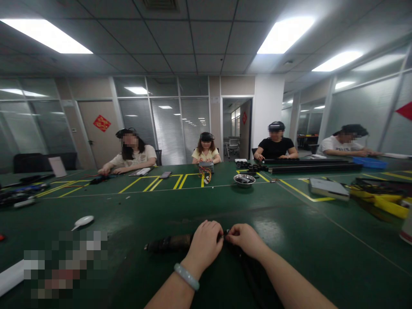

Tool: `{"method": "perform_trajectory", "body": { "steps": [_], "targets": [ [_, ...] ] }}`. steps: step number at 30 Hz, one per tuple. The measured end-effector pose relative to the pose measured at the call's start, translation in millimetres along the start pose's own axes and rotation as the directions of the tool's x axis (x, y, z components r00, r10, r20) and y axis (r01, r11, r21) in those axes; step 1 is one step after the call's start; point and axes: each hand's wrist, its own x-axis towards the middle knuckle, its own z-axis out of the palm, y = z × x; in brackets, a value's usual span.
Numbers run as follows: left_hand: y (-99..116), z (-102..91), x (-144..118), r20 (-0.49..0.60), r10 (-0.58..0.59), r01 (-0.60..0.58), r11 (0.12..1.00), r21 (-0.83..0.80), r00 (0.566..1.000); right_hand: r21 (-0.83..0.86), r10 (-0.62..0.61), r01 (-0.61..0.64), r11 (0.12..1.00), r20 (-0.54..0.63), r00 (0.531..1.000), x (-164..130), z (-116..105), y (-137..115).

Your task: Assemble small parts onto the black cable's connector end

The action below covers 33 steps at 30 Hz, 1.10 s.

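On the green table lies a dark cylindrical power tool [170, 243], its narrow tip pointing left and its barrel partly brownish. My left hand [207, 246] is closed over the tool's right end, which it hides, and wears a pale bracelet [186, 277] at the wrist. Close beside it, my right hand [246, 240] is closed in a pinch. A small dark piece shows between the two sets of fingertips, too small to name. A dark hose or cable [247, 270] runs from there toward me under my right forearm.
A white spoon [84, 221] lies to the left. Farther off stand a metal bowl [244, 180] of small dark parts, a grey-white box [328, 189], yellow trays [391, 205] and a blue tray [370, 162]. Several people work along the far side; black rails [315, 167] lie there.
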Motion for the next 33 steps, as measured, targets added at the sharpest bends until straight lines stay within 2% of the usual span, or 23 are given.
{"method": "perform_trajectory", "body": {
  "steps": [3,8,14,21,27,33],
  "targets": [
    [-0.5,0.1,-0.4,-0.008,-0.01,0.01,1.0,-0.014,1.0,0.003,-0.002,0.002,1.0,0.002,1.0,-0.6,-0.7,-0.7],
    [0.1,-0.2,-0.4,-0.018,0.053,-0.052,0.999,0.011,0.998,-0.013,-0.018,0.018,1.0,-0.01,1.0,0.6,-0.9,0.3],
    [-1.3,4.5,1.4,-0.049,0.024,-0.023,0.999,0.028,0.999,-0.022,-0.017,0.016,1.0,-0.01,1.0,2.8,0.4,3.1],
    [-0.5,2.6,0.6,-0.022,0.0,0.0,1.0,0.019,1.0,-0.016,-0.003,0.003,1.0,-0.003,1.0,-0.3,-2.3,-1.2],
    [2.1,-2.6,0.4,0.006,0.058,-0.058,0.998,0.004,0.998,-0.009,-0.003,0.003,1.0,-0.006,1.0,0.1,-0.9,-0.4],
    [0.4,1.4,0.5,-0.015,0.035,-0.035,0.999,-0.004,0.999,-0.014,-0.015,0.014,1.0,-0.004,1.0,0.2,-1.3,0.8]
  ]
}}
